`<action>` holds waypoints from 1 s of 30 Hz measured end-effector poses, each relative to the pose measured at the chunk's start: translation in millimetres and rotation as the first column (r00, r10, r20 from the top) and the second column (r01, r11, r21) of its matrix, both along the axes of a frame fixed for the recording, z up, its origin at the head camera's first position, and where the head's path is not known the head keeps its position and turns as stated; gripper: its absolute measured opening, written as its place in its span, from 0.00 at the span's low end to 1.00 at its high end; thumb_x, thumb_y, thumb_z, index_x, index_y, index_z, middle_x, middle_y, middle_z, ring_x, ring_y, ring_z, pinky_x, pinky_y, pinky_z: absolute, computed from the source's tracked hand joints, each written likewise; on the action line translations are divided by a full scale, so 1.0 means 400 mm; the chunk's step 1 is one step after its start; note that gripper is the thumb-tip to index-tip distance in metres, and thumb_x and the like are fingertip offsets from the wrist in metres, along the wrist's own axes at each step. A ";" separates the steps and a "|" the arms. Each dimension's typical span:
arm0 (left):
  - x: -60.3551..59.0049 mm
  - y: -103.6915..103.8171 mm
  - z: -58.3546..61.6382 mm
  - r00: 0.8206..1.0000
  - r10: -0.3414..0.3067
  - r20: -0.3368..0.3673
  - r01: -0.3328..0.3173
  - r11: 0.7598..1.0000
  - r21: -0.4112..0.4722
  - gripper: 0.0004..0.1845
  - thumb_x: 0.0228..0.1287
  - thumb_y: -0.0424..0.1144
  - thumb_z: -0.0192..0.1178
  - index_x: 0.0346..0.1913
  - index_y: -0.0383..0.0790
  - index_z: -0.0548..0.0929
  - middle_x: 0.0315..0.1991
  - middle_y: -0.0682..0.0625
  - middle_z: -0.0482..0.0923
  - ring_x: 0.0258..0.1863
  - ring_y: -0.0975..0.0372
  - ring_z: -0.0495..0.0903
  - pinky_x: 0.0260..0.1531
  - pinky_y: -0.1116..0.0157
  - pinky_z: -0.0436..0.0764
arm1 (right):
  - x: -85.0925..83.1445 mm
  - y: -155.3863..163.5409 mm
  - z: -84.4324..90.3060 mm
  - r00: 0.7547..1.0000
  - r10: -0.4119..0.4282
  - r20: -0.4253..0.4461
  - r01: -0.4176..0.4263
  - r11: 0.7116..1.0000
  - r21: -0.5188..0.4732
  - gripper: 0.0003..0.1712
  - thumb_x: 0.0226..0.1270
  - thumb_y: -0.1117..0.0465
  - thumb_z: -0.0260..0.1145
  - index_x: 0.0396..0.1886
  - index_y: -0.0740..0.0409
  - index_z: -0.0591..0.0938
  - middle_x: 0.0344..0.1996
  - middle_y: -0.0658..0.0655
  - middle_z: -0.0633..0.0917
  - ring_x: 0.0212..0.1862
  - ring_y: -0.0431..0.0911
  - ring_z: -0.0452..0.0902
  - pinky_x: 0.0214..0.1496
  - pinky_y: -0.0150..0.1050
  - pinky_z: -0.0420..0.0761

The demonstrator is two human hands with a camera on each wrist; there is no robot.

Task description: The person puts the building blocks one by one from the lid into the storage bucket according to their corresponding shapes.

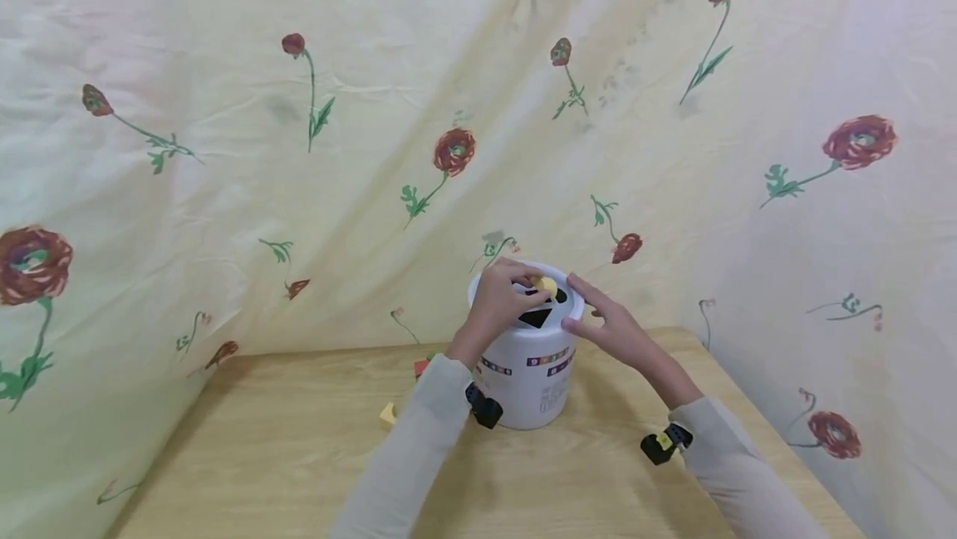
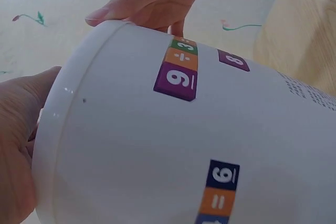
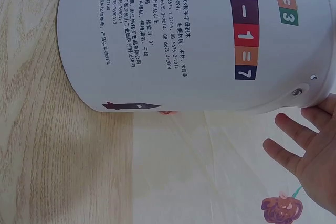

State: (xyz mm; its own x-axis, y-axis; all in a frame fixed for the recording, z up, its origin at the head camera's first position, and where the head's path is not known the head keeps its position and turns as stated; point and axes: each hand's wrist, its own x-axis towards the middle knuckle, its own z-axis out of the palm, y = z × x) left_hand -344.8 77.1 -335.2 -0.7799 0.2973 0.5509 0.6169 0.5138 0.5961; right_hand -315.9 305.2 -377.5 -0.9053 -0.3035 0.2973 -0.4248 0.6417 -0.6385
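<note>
Left hand (image 1: 499, 300): pinching yellow block (image 1: 548, 286) at slotted lid (image 1: 559, 311). Right hand (image 1: 613, 330): fingers spread at lid's rim. White bucket (image 1: 527, 389): below both. Risk, I judge: block could jam if turned askew.

Floral cloth (image 1: 359, 99) behind and beside a wood-grain table (image 1: 299, 448) suggests a curtained-off indoor nook.

I see the white bucket (image 3: 207, 40) sideways from the right wrist, its strip (image 3: 244, 24) reading 8 - 1 = 7 beside small Chinese print (image 3: 142, 30). The right hand (image 3: 312, 161) is at the rim — fingers spread — with wooden tabletop (image 3: 63, 156) and flowered cloth (image 3: 199, 166) behind.
</note>
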 end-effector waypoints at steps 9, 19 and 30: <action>-0.005 0.031 0.010 0.998 -0.057 0.020 0.058 0.995 -0.081 0.16 0.63 0.42 0.72 0.53 0.42 0.89 0.49 0.47 0.87 0.44 0.60 0.84 0.44 0.68 0.84 | -0.001 -0.001 -0.012 1.000 0.011 -0.023 -0.011 1.000 -0.007 0.46 0.74 0.50 0.65 0.83 0.52 0.53 0.81 0.62 0.57 0.78 0.65 0.57 0.69 0.67 0.67; -0.023 0.049 0.007 0.993 -0.038 -0.110 0.008 0.964 -0.266 0.17 0.66 0.47 0.70 0.54 0.46 0.89 0.48 0.51 0.87 0.50 0.61 0.83 0.77 0.46 0.58 | -0.011 0.003 -0.016 0.999 0.006 -0.042 -0.006 1.000 -0.010 0.46 0.74 0.50 0.65 0.83 0.52 0.53 0.81 0.63 0.57 0.78 0.65 0.57 0.68 0.67 0.68; -0.018 0.054 0.008 0.971 -0.012 -0.238 -0.092 0.903 -0.420 0.17 0.68 0.52 0.66 0.56 0.53 0.88 0.52 0.54 0.86 0.55 0.58 0.82 0.72 0.44 0.64 | -0.012 0.001 -0.015 0.999 0.014 -0.044 -0.015 1.000 -0.017 0.46 0.74 0.51 0.65 0.83 0.54 0.53 0.81 0.63 0.56 0.78 0.65 0.56 0.68 0.67 0.68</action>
State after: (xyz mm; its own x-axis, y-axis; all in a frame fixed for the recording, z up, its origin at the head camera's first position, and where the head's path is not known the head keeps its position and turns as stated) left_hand -352.0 98.5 -331.9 -0.6632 0.5149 0.5432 0.6834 0.7125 0.1590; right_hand -320.8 305.6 -383.6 -0.8866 -0.3113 0.3421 -0.4622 0.6244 -0.6297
